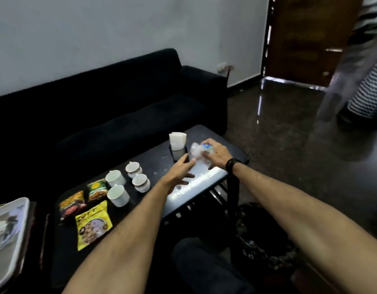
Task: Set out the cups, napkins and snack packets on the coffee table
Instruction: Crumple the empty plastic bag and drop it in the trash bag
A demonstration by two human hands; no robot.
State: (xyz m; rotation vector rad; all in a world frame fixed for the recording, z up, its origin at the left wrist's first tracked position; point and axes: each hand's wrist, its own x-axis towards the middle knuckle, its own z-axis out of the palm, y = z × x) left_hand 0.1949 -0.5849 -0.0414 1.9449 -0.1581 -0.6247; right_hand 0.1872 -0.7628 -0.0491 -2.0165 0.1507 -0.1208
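Note:
Several white cups (117, 188) stand in a cluster on the dark coffee table (206, 183). Three snack packets lie at its left end: a yellow one (93, 225), a green one (96, 188) and a dark orange one (72, 205). White napkins (177, 140) stand upright in a black holder at the far side. My right hand (214, 154) grips a crinkled clear plastic wrapper with a blue label (199, 152) just right of the napkins. My left hand (179, 170) reaches toward the wrapper, fingers spread, its fingertips at the wrapper's lower edge.
A black sofa (111, 115) runs behind the table. A grey tray (9, 230) sits at the far left. A person in striped clothing (363, 81) moves by the wooden door (306, 39) at the right. A dark patterned bag (262, 240) lies on the floor.

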